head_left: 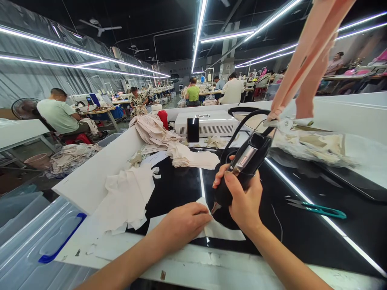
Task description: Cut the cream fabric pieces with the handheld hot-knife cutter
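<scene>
My right hand (246, 197) is wrapped round a black corded hand tool (249, 155) with a silver button plate on its side. The tool is tilted, its narrow metal tip (215, 208) pointing down at a white fabric piece (225, 230) on the glossy black tabletop (173, 187). My left hand (186, 219) is closed on the same cloth just left of the tip, thumb and fingers pressed together at a raised fold. Whether the tip touches the cloth I cannot tell. Pink cloth strips (305, 60) hang from above down to the tool's top.
To the left lie stacked white fabric pieces (123, 197) and a beige fabric pile (193, 157). Teal thread snips (320, 208) rest at right. Behind stand a white vented box (207, 123), a phone (193, 129) and a red thread cone (163, 119). Bagged cloth (320, 143) sits back right.
</scene>
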`<action>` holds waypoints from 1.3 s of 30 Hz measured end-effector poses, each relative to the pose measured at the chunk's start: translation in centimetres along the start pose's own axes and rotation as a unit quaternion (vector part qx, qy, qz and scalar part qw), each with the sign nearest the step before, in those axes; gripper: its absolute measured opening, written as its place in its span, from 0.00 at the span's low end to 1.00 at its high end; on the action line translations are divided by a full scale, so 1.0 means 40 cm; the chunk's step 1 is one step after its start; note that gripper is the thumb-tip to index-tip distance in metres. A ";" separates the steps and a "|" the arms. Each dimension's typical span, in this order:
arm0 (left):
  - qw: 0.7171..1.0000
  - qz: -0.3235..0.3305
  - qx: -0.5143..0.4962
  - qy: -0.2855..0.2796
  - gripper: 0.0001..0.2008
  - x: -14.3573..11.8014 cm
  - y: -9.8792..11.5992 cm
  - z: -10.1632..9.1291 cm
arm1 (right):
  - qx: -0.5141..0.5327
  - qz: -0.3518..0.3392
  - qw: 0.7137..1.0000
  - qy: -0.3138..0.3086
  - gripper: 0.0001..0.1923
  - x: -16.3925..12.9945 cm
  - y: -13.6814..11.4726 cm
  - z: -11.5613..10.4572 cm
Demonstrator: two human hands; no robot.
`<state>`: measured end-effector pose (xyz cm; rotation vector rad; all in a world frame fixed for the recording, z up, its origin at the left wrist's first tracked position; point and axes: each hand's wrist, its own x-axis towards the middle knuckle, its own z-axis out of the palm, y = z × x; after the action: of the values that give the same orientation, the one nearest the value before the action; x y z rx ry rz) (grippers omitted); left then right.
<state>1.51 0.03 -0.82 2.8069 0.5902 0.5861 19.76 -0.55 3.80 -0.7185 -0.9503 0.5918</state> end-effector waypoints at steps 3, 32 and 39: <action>1.000 0.002 0.001 -0.001 0.10 0.000 0.002 -0.003 | -0.009 -0.005 1.000 -0.004 0.11 0.001 -0.001 0.001; 0.998 0.032 0.033 0.039 0.10 0.009 0.030 -0.007 | -0.010 0.030 0.999 0.030 0.23 -0.026 -0.091 -0.091; 0.996 0.059 0.056 0.036 0.09 0.022 0.059 0.040 | -0.045 0.020 0.999 0.023 0.22 -0.043 -0.089 -0.128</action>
<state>3.73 -1.92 -1.29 2.9534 0.4876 0.7011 23.96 -5.47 3.65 -0.8301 -0.9256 0.5668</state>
